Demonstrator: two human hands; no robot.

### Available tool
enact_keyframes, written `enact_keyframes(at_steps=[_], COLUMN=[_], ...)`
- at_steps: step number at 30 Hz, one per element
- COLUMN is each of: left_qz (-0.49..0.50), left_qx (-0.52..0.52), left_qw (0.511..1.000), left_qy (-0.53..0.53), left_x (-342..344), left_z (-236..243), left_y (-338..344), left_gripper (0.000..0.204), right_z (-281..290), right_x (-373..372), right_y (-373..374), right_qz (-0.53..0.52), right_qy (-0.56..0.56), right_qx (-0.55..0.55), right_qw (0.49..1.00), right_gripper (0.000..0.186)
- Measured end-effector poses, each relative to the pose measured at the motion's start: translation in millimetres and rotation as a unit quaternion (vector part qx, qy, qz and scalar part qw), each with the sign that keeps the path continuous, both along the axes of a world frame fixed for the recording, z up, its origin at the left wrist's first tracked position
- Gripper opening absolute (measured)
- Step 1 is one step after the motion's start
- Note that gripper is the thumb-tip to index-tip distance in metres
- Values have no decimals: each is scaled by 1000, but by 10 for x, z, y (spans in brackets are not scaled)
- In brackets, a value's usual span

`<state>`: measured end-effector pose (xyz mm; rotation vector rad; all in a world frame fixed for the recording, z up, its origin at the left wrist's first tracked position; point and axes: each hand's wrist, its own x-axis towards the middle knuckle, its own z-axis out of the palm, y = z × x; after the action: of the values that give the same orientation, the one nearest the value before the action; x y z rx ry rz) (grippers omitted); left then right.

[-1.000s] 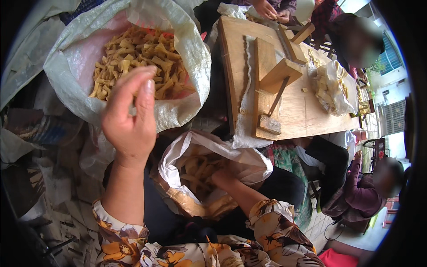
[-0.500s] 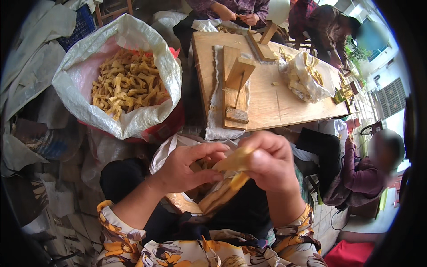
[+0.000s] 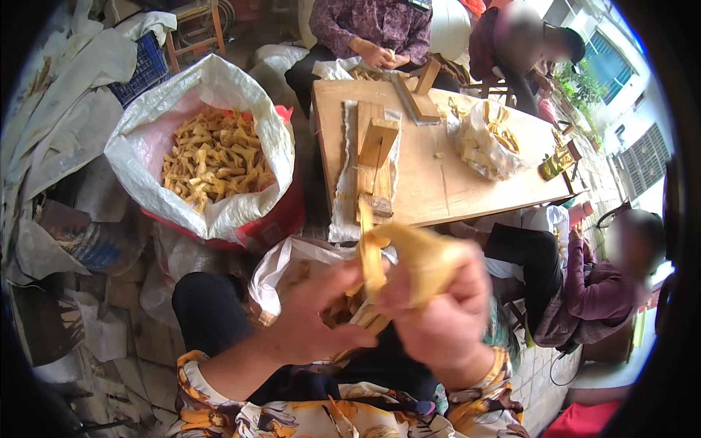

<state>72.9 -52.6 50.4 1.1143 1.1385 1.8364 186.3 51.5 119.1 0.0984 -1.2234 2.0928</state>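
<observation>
My right hand (image 3: 445, 317) is closed round a yellow, pliable strip (image 3: 416, 252) that looks like bean curd skin. The strip's wide part fans out above my fingers, and a narrow end hangs at its left. Beside that narrow end, my left hand (image 3: 310, 314) has its thumb and fingers apart, with nothing visible between them; both hands are somewhat blurred. Beneath them, a white bag (image 3: 266, 274) at my lap holds more yellowish strips, partly hidden by my hands. A large white sack (image 3: 135, 157) at the left is filled with knotted yellow pieces (image 3: 215, 157).
Ahead is a wooden table (image 3: 431, 182) bearing a wooden block stand (image 3: 378, 142), a second stand (image 3: 416, 98) and a clear plastic bag (image 3: 482, 153) of yellow pieces. A person (image 3: 372, 36) sits across it, another (image 3: 599, 281) at the right. A blue crate (image 3: 142, 69) stands far left.
The strip has swung upward and spread out in my right hand. My left hand has come away from it, its fingers parting. The whole view has shifted slightly.
</observation>
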Motion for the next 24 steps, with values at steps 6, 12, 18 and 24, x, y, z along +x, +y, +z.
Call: enact_keyframes(at_steps=[6, 12, 18, 24], left_qz=[143, -8, -304, -286], left_qx=[-84, -32, -295, -385], left_qw=[949, 938, 905, 867], left_qy=[269, 345, 25, 134], left_x=[-23, 69, -224, -362], left_z=[-230, -191, -421, -428], left_y=[-231, -15, -296, -307], left_gripper=[38, 38, 18, 21], right_z=[-197, -341, -663, -849], right_x=[162, 168, 420, 623], right_y=[21, -13, 125, 441], right_qz=[-120, -46, -173, -121], right_qy=[-59, -95, -233, -541], right_qx=[-154, -309, -213, 393], right_qw=[979, 945, 933, 734], right_gripper=[24, 24, 16, 24])
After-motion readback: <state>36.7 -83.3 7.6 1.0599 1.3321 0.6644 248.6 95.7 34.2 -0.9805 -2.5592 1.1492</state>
